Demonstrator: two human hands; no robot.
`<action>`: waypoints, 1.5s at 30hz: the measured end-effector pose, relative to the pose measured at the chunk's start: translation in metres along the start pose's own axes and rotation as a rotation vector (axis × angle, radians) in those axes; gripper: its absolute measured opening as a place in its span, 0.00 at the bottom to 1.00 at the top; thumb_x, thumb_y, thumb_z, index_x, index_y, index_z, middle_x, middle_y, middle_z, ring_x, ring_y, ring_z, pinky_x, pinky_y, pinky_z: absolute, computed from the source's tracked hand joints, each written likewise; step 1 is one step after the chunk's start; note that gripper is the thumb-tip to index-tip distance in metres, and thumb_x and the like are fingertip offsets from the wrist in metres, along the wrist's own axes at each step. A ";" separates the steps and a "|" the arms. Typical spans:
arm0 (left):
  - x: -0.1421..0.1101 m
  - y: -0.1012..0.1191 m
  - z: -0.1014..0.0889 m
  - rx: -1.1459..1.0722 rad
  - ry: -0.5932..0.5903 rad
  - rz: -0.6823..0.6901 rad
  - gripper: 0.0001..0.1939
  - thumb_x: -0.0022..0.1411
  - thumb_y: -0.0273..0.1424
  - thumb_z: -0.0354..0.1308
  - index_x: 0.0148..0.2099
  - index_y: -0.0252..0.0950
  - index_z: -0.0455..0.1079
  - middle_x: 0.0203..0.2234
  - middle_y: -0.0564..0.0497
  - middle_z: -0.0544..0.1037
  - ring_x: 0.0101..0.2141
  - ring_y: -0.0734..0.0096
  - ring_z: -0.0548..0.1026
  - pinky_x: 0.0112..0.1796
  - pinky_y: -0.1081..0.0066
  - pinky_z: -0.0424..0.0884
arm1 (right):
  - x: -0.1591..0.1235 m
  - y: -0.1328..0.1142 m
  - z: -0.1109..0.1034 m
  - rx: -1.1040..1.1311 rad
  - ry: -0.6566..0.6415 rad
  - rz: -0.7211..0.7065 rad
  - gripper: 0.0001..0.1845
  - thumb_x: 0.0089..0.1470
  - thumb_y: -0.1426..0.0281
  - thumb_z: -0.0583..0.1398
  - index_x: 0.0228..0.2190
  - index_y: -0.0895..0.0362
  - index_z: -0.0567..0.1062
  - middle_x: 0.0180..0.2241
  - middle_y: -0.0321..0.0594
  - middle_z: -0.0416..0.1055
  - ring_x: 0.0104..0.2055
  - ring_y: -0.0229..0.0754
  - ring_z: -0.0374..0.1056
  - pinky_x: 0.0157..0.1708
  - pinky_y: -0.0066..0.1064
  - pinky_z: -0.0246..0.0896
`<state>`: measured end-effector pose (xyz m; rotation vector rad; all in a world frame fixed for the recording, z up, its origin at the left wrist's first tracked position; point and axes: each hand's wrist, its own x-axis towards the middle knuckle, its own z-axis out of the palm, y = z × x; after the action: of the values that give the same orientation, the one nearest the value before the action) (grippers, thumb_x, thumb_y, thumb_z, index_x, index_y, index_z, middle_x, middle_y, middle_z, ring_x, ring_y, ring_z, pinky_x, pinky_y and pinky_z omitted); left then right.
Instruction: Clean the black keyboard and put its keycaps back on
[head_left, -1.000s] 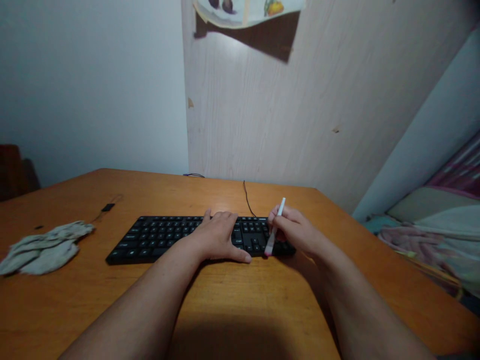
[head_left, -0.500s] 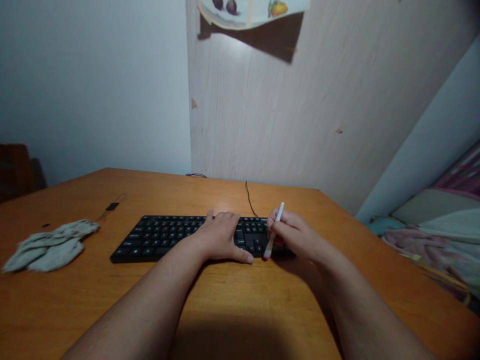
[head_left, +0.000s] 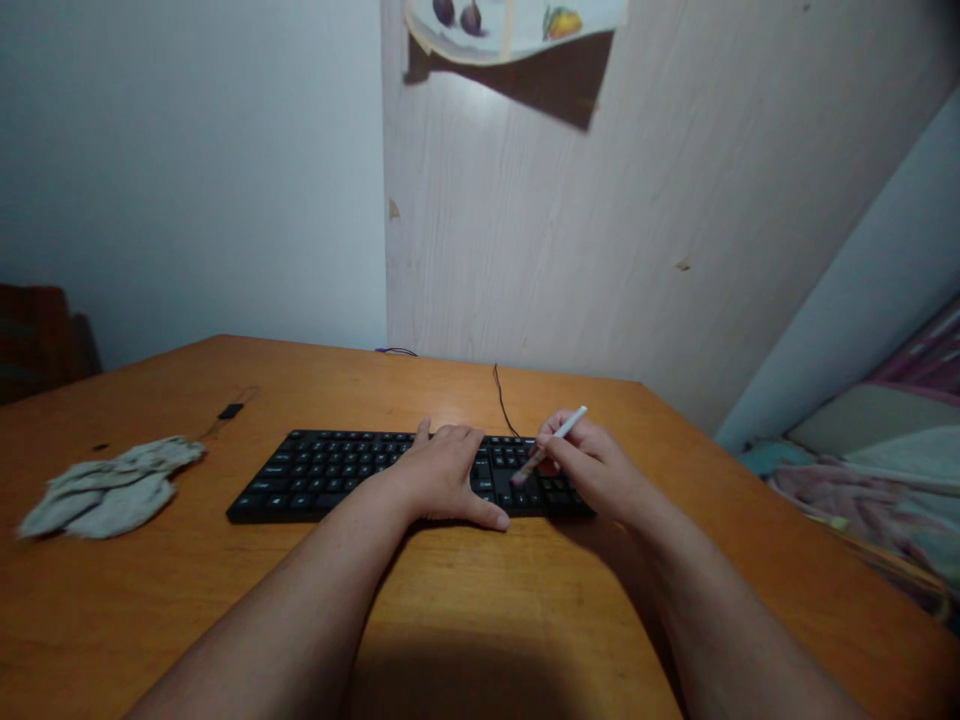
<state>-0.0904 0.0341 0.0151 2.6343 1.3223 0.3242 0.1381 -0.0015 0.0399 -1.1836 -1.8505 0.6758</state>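
Observation:
A black keyboard (head_left: pixel 322 472) lies on the orange wooden table (head_left: pixel 480 600). My left hand (head_left: pixel 442 473) rests flat on the keys right of its middle, fingers laid out, thumb at the front edge. My right hand (head_left: pixel 589 465) pinches a thin white brush (head_left: pixel 551 444) like a pen. The brush is tilted, its pinkish tip down on the keys at the keyboard's right part and its white end pointing up and right.
A crumpled grey cloth (head_left: pixel 112 487) lies at the table's left. The keyboard's black cable (head_left: pixel 501 395) runs back to a pale wood panel. A small black plug (head_left: pixel 229 411) sits behind the keyboard's left end. Bedding (head_left: pixel 870 480) lies past the table's right edge.
The brush has swung from nearly upright to a flatter tilt, and its tip has moved left and up from the keyboard's front edge onto the keys. My left hand stays put.

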 end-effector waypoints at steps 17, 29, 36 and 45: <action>0.000 -0.002 -0.001 0.005 -0.061 0.007 0.64 0.36 0.70 0.57 0.69 0.39 0.53 0.67 0.36 0.59 0.66 0.40 0.55 0.64 0.39 0.36 | -0.002 0.001 0.004 0.073 -0.166 -0.002 0.08 0.60 0.65 0.55 0.30 0.55 0.69 0.27 0.34 0.67 0.28 0.38 0.64 0.29 0.28 0.58; 0.000 -0.003 0.001 -0.002 -0.055 0.016 0.62 0.36 0.71 0.57 0.66 0.40 0.56 0.65 0.35 0.62 0.64 0.41 0.57 0.63 0.38 0.37 | -0.007 -0.005 0.011 0.154 -0.223 0.037 0.11 0.61 0.62 0.56 0.31 0.55 0.69 0.25 0.34 0.67 0.28 0.38 0.63 0.29 0.29 0.58; -0.001 -0.002 0.000 0.004 -0.070 0.011 0.60 0.38 0.68 0.59 0.67 0.40 0.55 0.66 0.35 0.60 0.66 0.42 0.55 0.63 0.38 0.36 | -0.007 -0.005 0.012 0.163 -0.176 0.022 0.12 0.61 0.60 0.58 0.31 0.55 0.71 0.26 0.35 0.68 0.28 0.38 0.63 0.30 0.30 0.59; -0.001 -0.003 0.000 0.000 -0.059 0.011 0.66 0.35 0.71 0.57 0.70 0.37 0.51 0.67 0.35 0.58 0.66 0.41 0.54 0.64 0.39 0.36 | 0.004 0.006 0.004 0.150 0.201 0.036 0.17 0.58 0.53 0.60 0.30 0.55 0.69 0.23 0.32 0.65 0.26 0.38 0.61 0.28 0.29 0.56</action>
<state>-0.0932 0.0352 0.0147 2.6303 1.2900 0.2465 0.1365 0.0044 0.0341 -1.1452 -1.5870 0.6774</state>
